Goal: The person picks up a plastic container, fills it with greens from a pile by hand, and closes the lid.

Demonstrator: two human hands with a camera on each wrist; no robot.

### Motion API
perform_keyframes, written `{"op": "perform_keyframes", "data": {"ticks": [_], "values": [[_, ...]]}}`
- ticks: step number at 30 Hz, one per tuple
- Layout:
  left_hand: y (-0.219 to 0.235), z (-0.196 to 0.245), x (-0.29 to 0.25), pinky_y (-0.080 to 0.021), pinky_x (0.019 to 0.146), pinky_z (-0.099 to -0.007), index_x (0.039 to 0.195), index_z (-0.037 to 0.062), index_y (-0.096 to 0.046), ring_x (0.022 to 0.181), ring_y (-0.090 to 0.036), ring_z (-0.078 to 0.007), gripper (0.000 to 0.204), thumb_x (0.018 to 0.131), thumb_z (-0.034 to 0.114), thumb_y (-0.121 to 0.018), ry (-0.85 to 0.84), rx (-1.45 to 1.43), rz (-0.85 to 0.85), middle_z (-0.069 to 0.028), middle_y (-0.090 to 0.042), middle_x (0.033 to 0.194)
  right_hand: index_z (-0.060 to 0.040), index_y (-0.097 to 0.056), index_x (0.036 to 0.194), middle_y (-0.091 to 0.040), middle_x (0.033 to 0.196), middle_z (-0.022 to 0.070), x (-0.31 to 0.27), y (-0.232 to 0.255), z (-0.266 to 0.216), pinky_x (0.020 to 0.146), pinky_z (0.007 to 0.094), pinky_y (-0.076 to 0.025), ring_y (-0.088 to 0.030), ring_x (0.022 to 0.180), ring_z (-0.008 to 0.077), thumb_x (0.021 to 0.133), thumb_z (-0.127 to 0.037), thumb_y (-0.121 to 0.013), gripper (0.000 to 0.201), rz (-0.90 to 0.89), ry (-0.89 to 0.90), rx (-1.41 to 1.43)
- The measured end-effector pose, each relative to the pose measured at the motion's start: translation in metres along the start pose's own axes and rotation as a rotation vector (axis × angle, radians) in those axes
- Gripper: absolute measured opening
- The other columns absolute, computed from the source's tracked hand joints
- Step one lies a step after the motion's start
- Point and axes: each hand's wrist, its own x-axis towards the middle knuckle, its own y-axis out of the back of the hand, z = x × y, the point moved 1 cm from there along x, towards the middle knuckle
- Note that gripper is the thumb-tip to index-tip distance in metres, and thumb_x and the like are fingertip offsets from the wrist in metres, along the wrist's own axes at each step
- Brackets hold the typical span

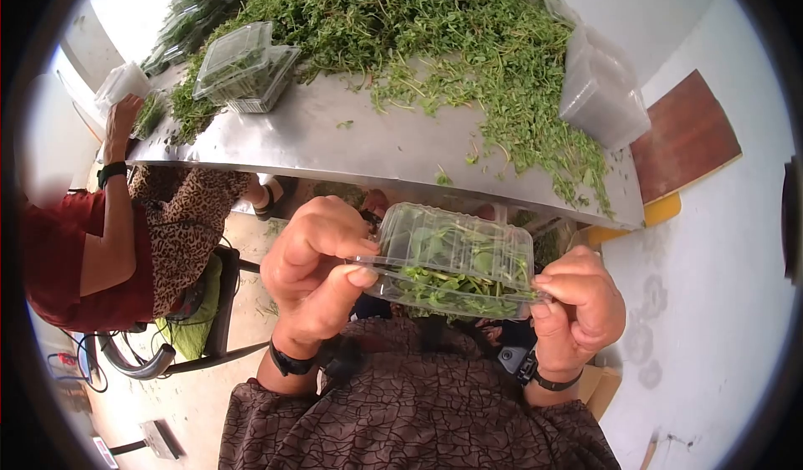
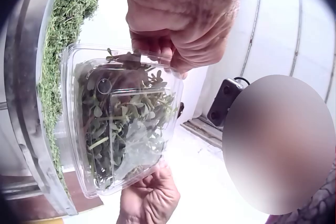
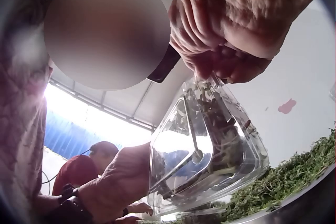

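Holding a clear plastic clamshell box (image 1: pixel 452 261) of green herb sprigs between both hands, I am keeping it in the lower middle of the head view, just below the near edge of the steel table (image 1: pixel 351 148). My left hand (image 1: pixel 322 273) is curling round the box's left end, thumb pressing on the rim seam and fingers folding over the lid. My right hand (image 1: pixel 581 307) is pinching the right end, fingertips lying on the rim. The box is sitting level between the two grips, lid uppermost, leaves pressing against the clear walls.

In the left wrist view the box (image 2: pixel 121 119) is filling the centre, with my left hand (image 2: pixel 181 22) gripping its upper edge and my right hand (image 2: pixel 149 200) at the lower edge. In the right wrist view my right hand (image 3: pixel 236 29) is pinching the box (image 3: pixel 205 150) from above, and my left hand (image 3: pixel 118 182) is gripping its lower left.

A heap of loose green herbs (image 1: pixel 435 43) is lying across the upper part of the table, with an open empty clamshell (image 1: pixel 247 68) at upper left and a stack of clear boxes (image 1: pixel 602 89) at upper right. Another person (image 1: pixel 109 227) is sitting at the left edge.
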Motion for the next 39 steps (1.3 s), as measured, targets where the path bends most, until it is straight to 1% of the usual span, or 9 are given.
{"op": "perform_keyframes", "data": {"ticks": [4, 8, 11, 13, 20, 21, 27, 33, 39], "values": [[0.001, -0.001, 0.001, -0.040, 0.062, -0.0297, 0.078, 0.0000, -0.057, 0.066, -0.050, -0.0179, 0.012, 0.071, 0.004, -0.066, -0.093, 0.017, -0.013, -0.0082, -0.055, 0.074, 0.0009, -0.060, 0.083, -0.059, 0.068, 0.0095, 0.002, 0.000, 0.000, 0.048, 0.0281, -0.038, -0.052, 0.052, 0.0195, 0.070, -0.002, -0.067, 0.015, -0.009, 0.034, 0.004], [0.001, -0.001, 0.000, -0.040, 0.061, -0.0295, 0.078, 0.0008, -0.057, 0.066, -0.050, -0.0175, 0.012, 0.072, 0.005, -0.066, -0.086, 0.012, 0.002, -0.0076, -0.055, 0.074, 0.0008, -0.060, 0.082, -0.059, 0.068, 0.0094, 0.002, -0.001, -0.002, 0.047, 0.0283, -0.038, -0.052, 0.052, 0.0197, 0.070, -0.002, -0.067, 0.014, -0.014, 0.032, -0.011], [0.002, -0.002, 0.002, -0.041, 0.062, -0.0289, 0.080, 0.0007, -0.059, 0.066, -0.051, -0.0173, 0.013, 0.072, 0.005, -0.068, -0.020, 0.020, -0.011, -0.0074, -0.056, 0.075, 0.0002, -0.060, 0.081, -0.058, 0.068, 0.0097, 0.001, -0.001, 0.000, 0.048, 0.0280, -0.037, -0.051, 0.052, 0.0195, 0.071, -0.002, -0.067, 0.013, 0.016, 0.005, -0.024], [0.003, 0.000, 0.004, -0.041, 0.062, -0.0285, 0.083, 0.0005, -0.062, 0.068, -0.053, -0.0174, 0.015, 0.071, 0.005, -0.069, 0.069, -0.007, -0.082, -0.0077, -0.058, 0.077, -0.0002, -0.059, 0.081, -0.058, 0.068, 0.0098, 0.001, 0.000, 0.002, 0.049, 0.0275, -0.037, -0.050, 0.054, 0.0185, 0.072, -0.004, -0.066, 0.012, 0.013, -0.068, -0.027], [0.008, 0.010, -0.003, -0.045, 0.068, -0.0295, 0.087, 0.0009, -0.063, 0.074, -0.057, -0.0189, 0.017, 0.071, 0.003, -0.070, 0.181, -0.033, -0.239, -0.0084, -0.062, 0.081, -0.0020, -0.059, 0.081, -0.058, 0.069, 0.0086, -0.014, 0.004, 0.000, 0.051, 0.0268, -0.036, -0.049, 0.056, 0.0172, 0.072, -0.007, -0.068, 0.013, -0.002, -0.180, -0.029], [0.007, 0.010, -0.006, -0.042, 0.067, -0.0280, 0.085, -0.0015, -0.063, 0.073, -0.054, -0.0178, 0.018, 0.069, 0.007, -0.067, 0.189, -0.015, -0.228, -0.0091, -0.060, 0.080, -0.0028, -0.059, 0.080, -0.058, 0.068, 0.0078, -0.016, 0.004, -0.001, 0.051, 0.0264, -0.036, -0.048, 0.056, 0.0167, 0.073, -0.008, -0.069, 0.014, -0.007, -0.198, -0.023], [0.007, 0.013, -0.013, -0.045, 0.068, -0.0293, 0.084, -0.0010, -0.062, 0.075, -0.058, -0.0195, 0.020, 0.066, 0.005, -0.066, 0.251, 0.037, -0.209, -0.0094, -0.061, 0.080, -0.0026, -0.059, 0.080, -0.058, 0.069, 0.0074, -0.019, 0.005, -0.003, 0.051, 0.0258, -0.035, -0.047, 0.056, 0.0156, 0.074, -0.010, -0.069, 0.013, -0.028, -0.199, -0.055], [0.011, 0.013, -0.014, -0.046, 0.063, -0.0298, 0.082, -0.0005, -0.061, 0.067, -0.059, -0.0212, 0.021, 0.062, 0.003, -0.064, 0.137, 0.105, -0.276, -0.0095, -0.062, 0.075, -0.0021, -0.060, 0.081, -0.058, 0.068, 0.0089, -0.027, 0.005, -0.003, 0.051, 0.0260, -0.034, -0.046, 0.055, 0.0157, 0.073, -0.011, -0.068, 0.015, -0.044, -0.204, -0.033], [0.012, 0.014, -0.014, -0.045, 0.057, -0.0281, 0.078, 0.0006, -0.060, 0.062, -0.058, -0.0196, 0.019, 0.060, 0.003, -0.062, 0.145, 0.121, -0.289, -0.0085, -0.061, 0.071, -0.0017, -0.060, 0.079, -0.058, 0.069, 0.0088, -0.026, 0.006, -0.006, 0.050, 0.0265, -0.034, -0.046, 0.054, 0.0162, 0.070, -0.008, -0.068, 0.014, -0.057, -0.223, -0.040]]}}
